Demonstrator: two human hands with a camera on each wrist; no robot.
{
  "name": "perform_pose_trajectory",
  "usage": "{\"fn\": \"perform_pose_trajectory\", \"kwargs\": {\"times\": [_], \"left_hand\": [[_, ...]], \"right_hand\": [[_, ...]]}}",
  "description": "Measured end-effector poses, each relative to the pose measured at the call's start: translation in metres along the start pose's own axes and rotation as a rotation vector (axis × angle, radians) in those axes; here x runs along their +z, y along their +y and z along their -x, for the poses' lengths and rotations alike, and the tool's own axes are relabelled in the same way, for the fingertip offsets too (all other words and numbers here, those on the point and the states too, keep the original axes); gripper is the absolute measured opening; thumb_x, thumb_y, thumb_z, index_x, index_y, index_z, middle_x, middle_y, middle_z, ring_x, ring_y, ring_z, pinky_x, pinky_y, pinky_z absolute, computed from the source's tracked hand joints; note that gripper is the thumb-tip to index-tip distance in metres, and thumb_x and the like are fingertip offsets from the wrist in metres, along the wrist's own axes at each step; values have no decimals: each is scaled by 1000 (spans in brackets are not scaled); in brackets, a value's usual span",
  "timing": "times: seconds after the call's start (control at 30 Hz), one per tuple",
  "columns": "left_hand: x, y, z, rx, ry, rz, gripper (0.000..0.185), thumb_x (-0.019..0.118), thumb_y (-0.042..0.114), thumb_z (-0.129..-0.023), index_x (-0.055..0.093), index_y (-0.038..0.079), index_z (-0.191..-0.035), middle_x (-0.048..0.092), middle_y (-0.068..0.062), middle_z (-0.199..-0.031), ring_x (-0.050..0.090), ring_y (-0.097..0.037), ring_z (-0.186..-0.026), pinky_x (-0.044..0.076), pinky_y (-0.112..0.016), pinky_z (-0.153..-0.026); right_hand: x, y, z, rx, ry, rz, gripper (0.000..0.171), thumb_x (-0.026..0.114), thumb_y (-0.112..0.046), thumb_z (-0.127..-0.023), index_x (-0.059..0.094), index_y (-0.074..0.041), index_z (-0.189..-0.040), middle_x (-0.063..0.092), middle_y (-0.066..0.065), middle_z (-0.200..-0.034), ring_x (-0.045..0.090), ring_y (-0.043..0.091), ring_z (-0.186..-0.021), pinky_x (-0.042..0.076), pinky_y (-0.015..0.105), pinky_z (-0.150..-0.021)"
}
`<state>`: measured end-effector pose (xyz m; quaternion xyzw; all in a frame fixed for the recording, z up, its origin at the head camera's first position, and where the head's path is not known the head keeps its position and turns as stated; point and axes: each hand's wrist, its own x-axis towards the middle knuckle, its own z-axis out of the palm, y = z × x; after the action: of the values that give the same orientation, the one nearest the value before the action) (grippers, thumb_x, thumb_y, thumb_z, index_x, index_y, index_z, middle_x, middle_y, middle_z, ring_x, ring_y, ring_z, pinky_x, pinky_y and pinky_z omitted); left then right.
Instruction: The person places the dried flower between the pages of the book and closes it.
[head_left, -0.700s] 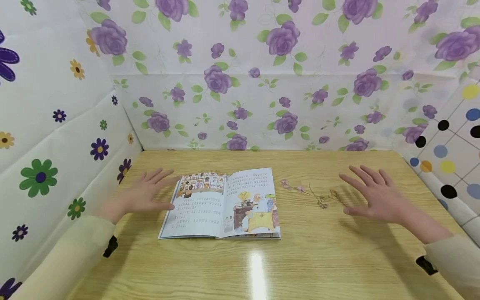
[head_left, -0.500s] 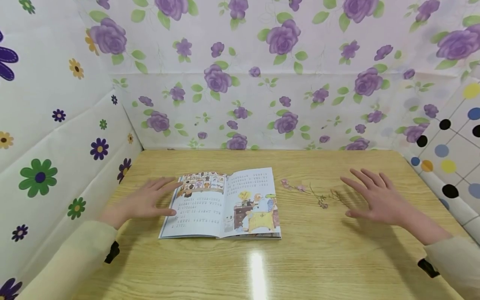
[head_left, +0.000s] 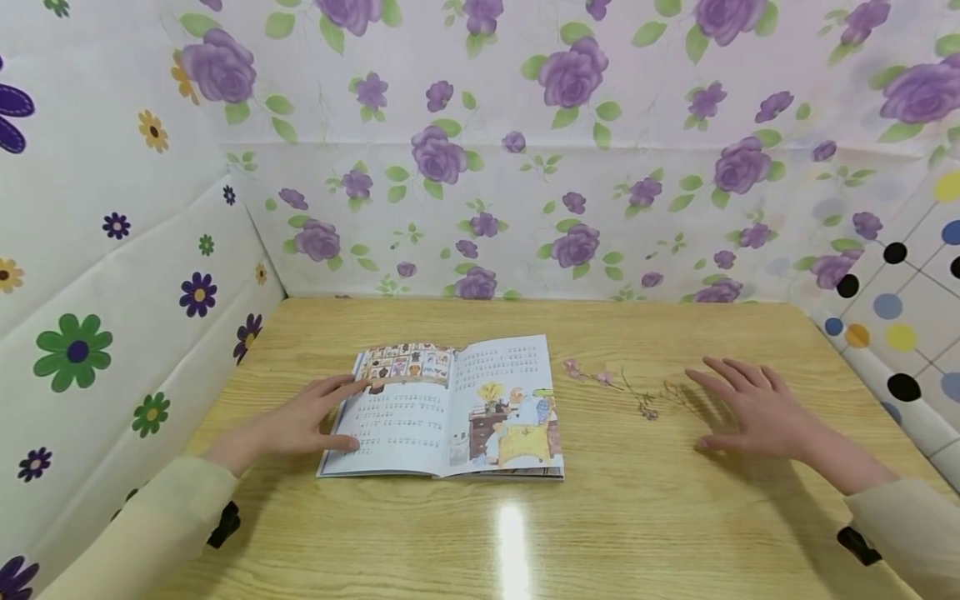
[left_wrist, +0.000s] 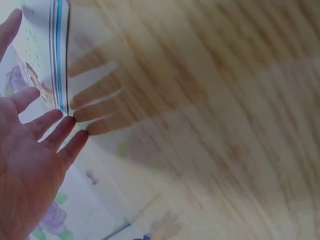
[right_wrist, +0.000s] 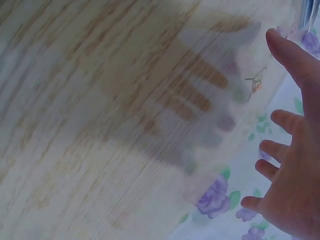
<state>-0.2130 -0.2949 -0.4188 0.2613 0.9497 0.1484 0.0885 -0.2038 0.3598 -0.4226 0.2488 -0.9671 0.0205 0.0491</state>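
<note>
Wood tabletop (head_left: 637, 517) bears an open picture book (head_left: 444, 425) left of centre, seemingly laid flat to show 2 pages (head_left: 401, 421). Left hand (head_left: 296, 422), spread, grasps nothing over its left edge; right hand (head_left: 765, 417), also empty, hovers near flower sprigs (head_left: 647, 408).

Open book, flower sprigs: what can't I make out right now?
Head view: text in the book, too small.
Head view: part of left page, behind the left hand.
Left wrist: much of the book, cut by frame edges.
Right wrist: sprig details, blurred and too small.
</note>
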Motion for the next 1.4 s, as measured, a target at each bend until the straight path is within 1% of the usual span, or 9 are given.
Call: {"fn": "perform_pose_trajectory", "kwargs": {"times": [0.17,0.3,0.4,0.7,0.87,0.93,1.03,1.13,1.4], "left_hand": [[5,0,1,-25,10,-6,100,70,62,-81,29,10,-156,29,-28,-157,28,-54,-142,30,-71,-110],[7,4,2,-35,18,-5,100,73,59,-80,30,10,-155,30,-27,-156,29,-52,-142,31,-70,-110],[9,6,2,-42,25,1,99,76,55,-79,32,8,-154,33,-27,-155,30,-51,-141,33,-68,-109],[14,9,4,-46,57,7,93,80,47,-78,39,4,-150,36,-26,-153,34,-51,-138,36,-65,-109],[13,10,4,-47,64,7,90,80,45,-78,42,5,-149,36,-26,-152,35,-51,-137,37,-66,-108],[12,10,3,-37,67,8,87,80,45,-78,45,6,-147,37,-26,-151,36,-51,-136,37,-67,-107],[12,9,3,-19,74,13,82,81,42,-79,48,8,-145,38,-26,-150,37,-52,-135,37,-68,-106],[12,8,3,-5,79,15,78,81,39,-79,50,10,-143,39,-27,-149,38,-54,-134,36,-69,-104],[13,5,5,-4,59,29,74,80,41,-80,52,15,-143,38,-28,-150,35,-55,-135,36,-72,-103]], "right_hand": [[3,1,-1,13,-29,13,100,72,-69,-74,37,-17,-151,39,22,-152,39,49,-133,30,73,-100],[7,4,-2,-4,-11,16,96,74,-65,-75,41,-14,-149,44,22,-148,44,49,-129,36,72,-95],[8,5,-4,-11,-24,0,94,74,-63,-76,41,-12,-148,47,22,-145,46,50,-125,41,74,-88],[7,5,-5,25,-87,-120,90,75,-59,-78,46,-6,-145,55,23,-133,52,47,-119,50,62,-86],[9,8,-6,1,-76,-183,78,76,-56,-79,55,-5,-135,58,20,-125,55,43,-113,50,59,-86],[9,10,-7,1,-70,-212,72,76,-52,-80,58,-6,-131,59,19,-125,57,39,-110,52,54,-84],[9,14,-9,22,-68,-268,63,77,-46,-82,61,-7,-129,61,16,-124,60,31,-105,55,42,-78],[10,18,-12,34,-75,-322,57,77,-41,-83,63,-8,-128,62,13,-121,61,25,-100,54,32,-71],[11,22,-15,72,-61,-371,46,79,-31,-83,68,-7,-121,68,7,-107,64,20,-89,55,25,-69]]}}
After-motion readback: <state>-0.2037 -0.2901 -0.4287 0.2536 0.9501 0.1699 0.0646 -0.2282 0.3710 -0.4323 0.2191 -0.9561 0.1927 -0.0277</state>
